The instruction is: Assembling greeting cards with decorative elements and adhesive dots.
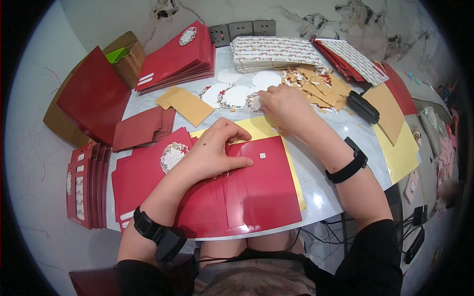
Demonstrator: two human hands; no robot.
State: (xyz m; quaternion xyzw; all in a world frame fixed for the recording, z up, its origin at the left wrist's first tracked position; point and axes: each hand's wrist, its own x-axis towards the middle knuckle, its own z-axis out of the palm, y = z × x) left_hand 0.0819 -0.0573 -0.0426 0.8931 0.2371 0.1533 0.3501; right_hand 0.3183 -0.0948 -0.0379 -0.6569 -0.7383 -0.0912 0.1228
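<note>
A glossy red folder [266, 190] lies in front of me with a small white square [262, 156] stuck near its upper part. My left hand [215, 150] rests on the folder's left side, thumb and forefinger spread apart on it. Farther out, my right hand [284, 104] has its fingertips closed on the edge of a round wreath-printed paper cutout [254, 102]. Beside it lie several similar white round cutouts [217, 94]. Under my left forearm, more red folders [140, 170] show, one bearing a wreath label [175, 157].
Tall stacks of red folders [173, 59] and printed sheets [274, 52] stand at the back. Torn tan paper scraps [321, 89] pile right of the cutouts, near a black device [363, 107]. Red folders [89, 185] stand upright past the table's left edge. Yellow sheets [399, 158] lie right.
</note>
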